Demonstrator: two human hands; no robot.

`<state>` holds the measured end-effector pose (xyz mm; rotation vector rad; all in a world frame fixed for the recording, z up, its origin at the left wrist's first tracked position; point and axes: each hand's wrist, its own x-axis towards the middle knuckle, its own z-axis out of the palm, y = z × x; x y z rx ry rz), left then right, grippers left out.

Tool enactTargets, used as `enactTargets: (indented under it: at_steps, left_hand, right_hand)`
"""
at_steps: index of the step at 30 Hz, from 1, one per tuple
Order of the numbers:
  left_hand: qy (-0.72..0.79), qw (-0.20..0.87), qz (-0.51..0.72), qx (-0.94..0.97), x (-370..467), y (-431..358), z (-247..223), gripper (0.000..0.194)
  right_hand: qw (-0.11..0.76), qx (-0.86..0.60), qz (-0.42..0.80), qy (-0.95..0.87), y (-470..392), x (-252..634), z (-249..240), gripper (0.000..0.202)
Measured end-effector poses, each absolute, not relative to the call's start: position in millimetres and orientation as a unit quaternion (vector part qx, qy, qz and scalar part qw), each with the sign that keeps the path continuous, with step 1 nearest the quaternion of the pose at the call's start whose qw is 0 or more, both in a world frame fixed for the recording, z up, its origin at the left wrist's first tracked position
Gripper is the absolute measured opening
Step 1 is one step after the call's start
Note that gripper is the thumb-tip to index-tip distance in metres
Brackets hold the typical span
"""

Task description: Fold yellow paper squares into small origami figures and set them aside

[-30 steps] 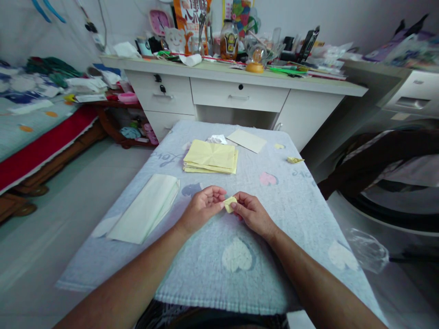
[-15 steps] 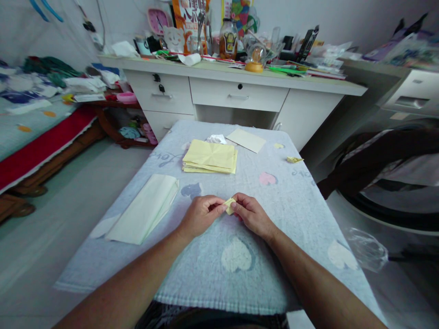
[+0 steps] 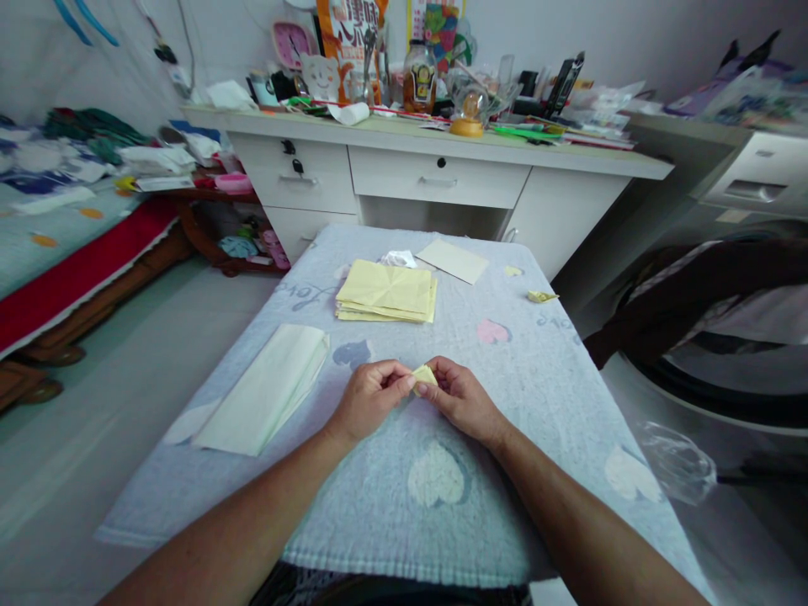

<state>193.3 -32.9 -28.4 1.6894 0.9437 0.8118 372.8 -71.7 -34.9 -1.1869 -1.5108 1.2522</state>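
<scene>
A small folded yellow paper [image 3: 425, 376] is pinched between my two hands over the middle of the cloth-covered table [image 3: 523, 404]. My left hand [image 3: 375, 394] grips its left side between thumb and fingers. On the right side, my right hand [image 3: 459, 396] holds it, thumb in front and fingers partly hidden behind. Beyond the hands lies a stack of yellow paper sheets [image 3: 386, 290]. A folded pale paper bundle [image 3: 263, 391] rests to the left. Near the right edge sits a small folded yellow piece [image 3: 541, 296].
Behind the stack are a crumpled white tissue [image 3: 399, 258] and a pale card [image 3: 453, 259]. A cluttered white desk [image 3: 435, 181] stands past the table's far edge. At the right is a washing machine [image 3: 757, 181]; a bed [image 3: 56, 244] is at the left.
My right thumb has shifted slightly down and left on the small yellow paper, and more of the paper's upper right side shows. Both hands stay in nearly the same place.
</scene>
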Motion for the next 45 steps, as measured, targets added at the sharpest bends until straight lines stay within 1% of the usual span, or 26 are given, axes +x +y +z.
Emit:
enactTargets:
  at_steps: [6, 9, 11, 13, 18, 27, 36, 45]
  left_hand:
    - [0.366, 0.548, 0.349, 0.667, 198.8, -32.3, -29.6, 0.02]
    - [0.369, 0.54, 0.35, 0.671, 200.1, -32.1, -29.0, 0.023]
    - [0.373, 0.528, 0.34, 0.682, 199.8, -31.6, -28.7, 0.02]
    - [0.37, 0.54, 0.338, 0.677, 199.1, -30.8, -28.9, 0.019]
    - [0.356, 0.6, 0.364, 0.618, 197.8, -27.9, -30.2, 0.019]
    - [0.353, 0.621, 0.361, 0.6, 198.1, -28.7, -28.1, 0.019]
    - [0.344, 0.617, 0.346, 0.618, 197.6, -28.0, -30.0, 0.018]
    - [0.327, 0.672, 0.313, 0.586, 196.3, -26.8, -32.8, 0.022]
  right_hand:
    - [0.397, -0.485, 0.476, -0.617, -71.6, 373.3, -35.5, 0.035]
    - [0.379, -0.477, 0.451, -0.653, -72.6, 373.1, -34.1, 0.034]
    - [0.368, -0.47, 0.44, -0.671, -73.1, 373.0, -32.8, 0.034]
    - [0.364, -0.473, 0.435, -0.674, -73.4, 373.3, -31.8, 0.033]
    - [0.378, -0.49, 0.448, -0.645, -74.1, 375.7, -30.4, 0.027]
    - [0.395, -0.488, 0.42, -0.655, -74.5, 374.3, -28.6, 0.028]
    - [0.398, -0.505, 0.447, -0.622, -75.1, 375.0, -27.1, 0.031]
    - [0.438, -0.473, 0.478, -0.597, -73.4, 375.0, -31.4, 0.03]
